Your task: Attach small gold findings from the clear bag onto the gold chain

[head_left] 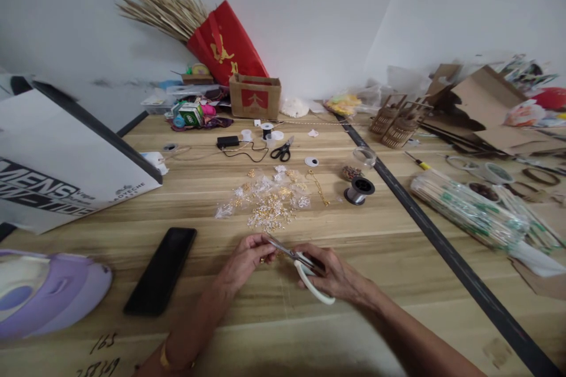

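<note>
My right hand (331,271) grips a pair of white-handled scissors (309,283), its fingers round the handles. The blades point up and left, and their tips reach the fingertips of my left hand (247,256). That hand is closed in a pinch; small gold-coloured bits show beneath its fingers, but what it pinches is too small to name. Just beyond both hands lies a heap of small gold and silver beads or findings (272,212), with small clear plastic bags (263,185) around it. A gold chain (317,185) lies to the right of the heap.
Black scissors (282,150), a spool of wire (359,190) and a tub of brown beads (352,172) stand farther back. A black phone (161,271) and a purple-white appliance (57,294) are at left. Wrapped sticks (469,209) lie right of the dark table seam (424,224).
</note>
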The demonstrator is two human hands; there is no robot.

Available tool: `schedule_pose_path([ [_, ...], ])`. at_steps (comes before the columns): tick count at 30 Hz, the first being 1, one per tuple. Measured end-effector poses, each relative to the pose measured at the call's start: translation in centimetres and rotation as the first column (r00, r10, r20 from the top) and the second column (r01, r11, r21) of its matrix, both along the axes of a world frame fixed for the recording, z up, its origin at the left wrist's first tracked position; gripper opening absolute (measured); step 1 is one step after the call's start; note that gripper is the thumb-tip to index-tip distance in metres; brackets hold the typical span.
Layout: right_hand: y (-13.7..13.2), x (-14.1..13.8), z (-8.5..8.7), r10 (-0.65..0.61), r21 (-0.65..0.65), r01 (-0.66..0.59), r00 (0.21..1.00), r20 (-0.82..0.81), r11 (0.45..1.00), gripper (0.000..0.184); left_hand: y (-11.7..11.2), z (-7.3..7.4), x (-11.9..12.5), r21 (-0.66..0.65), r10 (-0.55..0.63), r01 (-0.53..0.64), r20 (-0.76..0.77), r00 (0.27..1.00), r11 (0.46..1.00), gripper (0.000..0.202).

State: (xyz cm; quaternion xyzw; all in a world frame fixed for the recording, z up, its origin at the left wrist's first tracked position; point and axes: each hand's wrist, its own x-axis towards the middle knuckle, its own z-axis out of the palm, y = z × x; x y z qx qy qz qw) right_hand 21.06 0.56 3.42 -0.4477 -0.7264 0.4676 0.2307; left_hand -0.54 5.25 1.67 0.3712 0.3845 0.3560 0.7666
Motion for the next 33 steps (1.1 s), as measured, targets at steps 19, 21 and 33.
schedule_pose_path([
  [19,-0.1,1.3,-1.6,-0.013,0.023,0.013,1.0,-0.016,1.0,0.035,0.2,0.3,-0.2,-0.028,0.016,-0.017,-0.025,1.0,0.999,0.028],
  [21,0.0,1.4,-1.7,-0.019,0.018,0.02,1.0,-0.016,1.0,0.035,0.1,0.3,-0.2,-0.041,0.016,-0.017,-0.025,1.0,0.999,0.029],
  [33,0.6,4.2,0.4,-0.005,0.059,-0.007,0.98,0.201,0.998,0.034,0.7,-0.3,-0.8,-0.014,0.184,-0.185,-0.005,0.983,0.983,0.028],
])
